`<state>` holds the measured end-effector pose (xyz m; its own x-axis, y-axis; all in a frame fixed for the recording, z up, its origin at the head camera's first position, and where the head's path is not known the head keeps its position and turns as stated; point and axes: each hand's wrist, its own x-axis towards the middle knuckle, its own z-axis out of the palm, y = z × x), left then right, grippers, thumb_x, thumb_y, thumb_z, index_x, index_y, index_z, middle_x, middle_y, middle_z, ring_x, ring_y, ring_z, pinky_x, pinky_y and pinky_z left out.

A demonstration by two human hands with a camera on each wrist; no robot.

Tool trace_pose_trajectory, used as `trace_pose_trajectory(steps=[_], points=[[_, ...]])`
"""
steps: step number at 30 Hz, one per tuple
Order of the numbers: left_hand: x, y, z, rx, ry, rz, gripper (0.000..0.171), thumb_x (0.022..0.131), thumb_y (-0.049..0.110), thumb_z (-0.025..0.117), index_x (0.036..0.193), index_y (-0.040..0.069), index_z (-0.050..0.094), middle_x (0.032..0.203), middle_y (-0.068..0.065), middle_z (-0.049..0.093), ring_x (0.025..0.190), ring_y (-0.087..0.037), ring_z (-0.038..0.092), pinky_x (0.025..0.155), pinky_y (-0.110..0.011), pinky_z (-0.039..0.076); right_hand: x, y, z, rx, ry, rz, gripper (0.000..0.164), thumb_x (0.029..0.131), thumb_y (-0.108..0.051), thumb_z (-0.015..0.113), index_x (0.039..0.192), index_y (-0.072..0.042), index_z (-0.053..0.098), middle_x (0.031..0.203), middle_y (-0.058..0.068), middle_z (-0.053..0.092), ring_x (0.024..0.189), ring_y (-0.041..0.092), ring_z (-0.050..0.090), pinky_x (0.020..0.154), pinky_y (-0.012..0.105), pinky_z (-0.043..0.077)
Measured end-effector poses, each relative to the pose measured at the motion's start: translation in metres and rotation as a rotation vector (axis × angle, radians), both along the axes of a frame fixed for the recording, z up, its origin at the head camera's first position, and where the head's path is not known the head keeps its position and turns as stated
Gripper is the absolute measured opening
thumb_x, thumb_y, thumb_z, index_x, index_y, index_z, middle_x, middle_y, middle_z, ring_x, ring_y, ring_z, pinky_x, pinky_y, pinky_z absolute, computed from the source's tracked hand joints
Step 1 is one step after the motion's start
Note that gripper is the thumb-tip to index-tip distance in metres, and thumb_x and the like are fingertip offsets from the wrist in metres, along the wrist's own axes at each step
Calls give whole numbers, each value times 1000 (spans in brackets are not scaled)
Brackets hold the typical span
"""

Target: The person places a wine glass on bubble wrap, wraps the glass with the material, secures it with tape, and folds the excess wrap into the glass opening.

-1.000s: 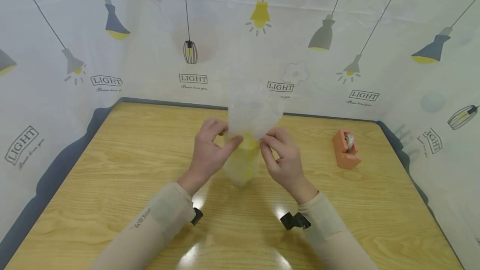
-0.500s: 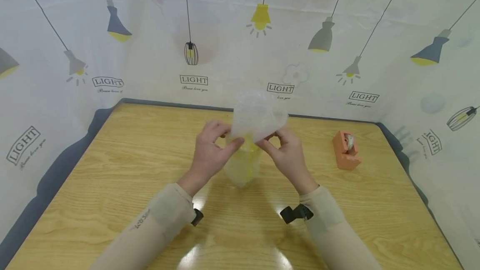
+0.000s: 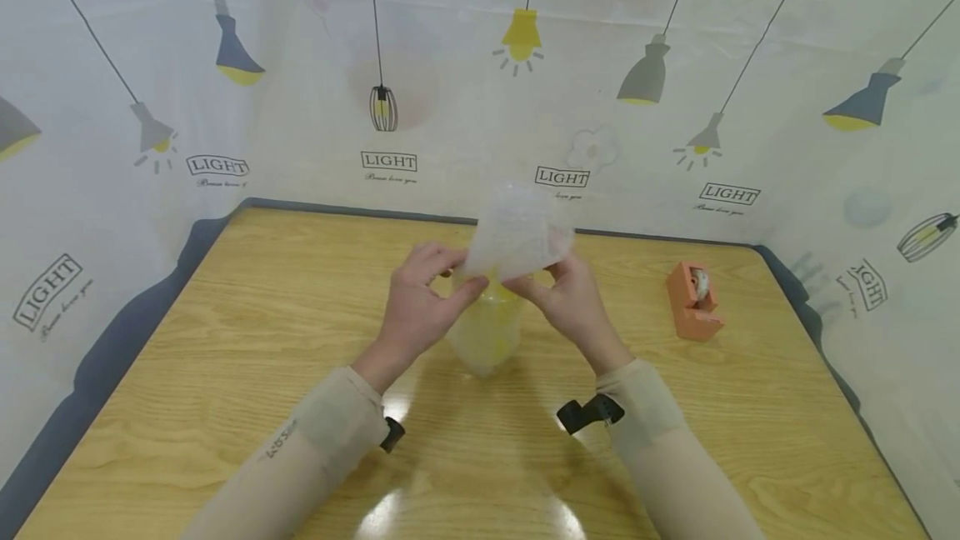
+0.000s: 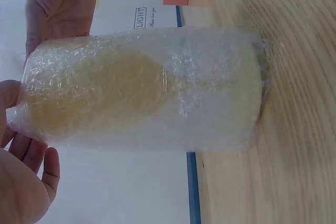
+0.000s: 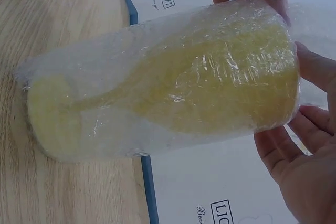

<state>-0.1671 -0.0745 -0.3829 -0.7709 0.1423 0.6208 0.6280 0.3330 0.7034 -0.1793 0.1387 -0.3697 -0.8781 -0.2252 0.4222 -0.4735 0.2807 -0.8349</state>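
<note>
A yellow stemmed wine glass (image 5: 210, 87), rolled in clear bubble wrap (image 3: 480, 340), stands upright on the wooden table. Its bowl, thin stem and round foot show through the layers in the right wrist view. At the rim, my left hand (image 3: 420, 298) grips the wrap between thumb and fingers. My right hand (image 3: 573, 302) pinches the loose upper part of the wrap from the other side, thumb in front. That loose flap (image 3: 525, 227) rises above both hands and leans right. Some right fingertips are hidden behind it in the head view.
An orange tape dispenser (image 3: 693, 300) with a roll of tape stands on the right side of the table (image 3: 262, 340). Behind and at both sides hangs a white curtain (image 3: 450, 48) printed with lamps.
My right hand has shifted its hold on the wrap and moved its thumb left toward the middle. The upper flap has tilted to the right and come down a little. The left hand stays put.
</note>
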Motion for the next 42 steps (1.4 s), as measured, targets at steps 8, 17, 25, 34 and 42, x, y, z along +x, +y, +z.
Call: trace_pose_trajectory(steps=[8, 17, 25, 34, 42], points=[[2, -21, 6, -53, -165, -117, 32, 103, 11, 62, 134, 6, 68, 128, -8, 71, 114, -23, 65, 93, -44, 56, -3, 0, 0, -47, -43, 24, 50, 85, 7, 79, 131, 4, 60, 127, 18, 66, 115, 17, 61, 103, 46, 51], [-3, -23, 8, -61, -171, -95, 26, 100, 8, 67, 125, 6, 74, 120, -10, 75, 104, -25, 70, 85, -42, 59, -2, -2, 0, -53, -59, 4, 50, 85, 6, 80, 131, 4, 60, 127, 19, 66, 114, 17, 62, 102, 44, 52], [-5, -16, 12, -48, -237, -26, 21, 95, 14, 76, 115, 11, 78, 110, -6, 78, 95, -21, 71, 81, -38, 58, -2, -1, -1, -44, -77, -13, 51, 84, 6, 80, 131, 2, 59, 127, 17, 66, 108, 15, 61, 94, 38, 52], [-10, -17, 20, -17, -331, -30, 22, 88, 17, 84, 109, 11, 80, 103, -2, 80, 91, -18, 72, 72, -32, 59, -1, -4, -4, -21, -71, -32, 48, 85, 3, 81, 128, 2, 63, 127, 18, 69, 110, 22, 63, 97, 47, 52], [-14, -16, 21, 13, -329, -56, 50, 85, 4, 84, 132, 3, 67, 117, -14, 69, 100, -28, 67, 93, -47, 58, 2, -6, -4, 68, 32, -56, 43, 83, 1, 83, 123, 3, 66, 122, 20, 71, 107, 32, 66, 94, 49, 53]])
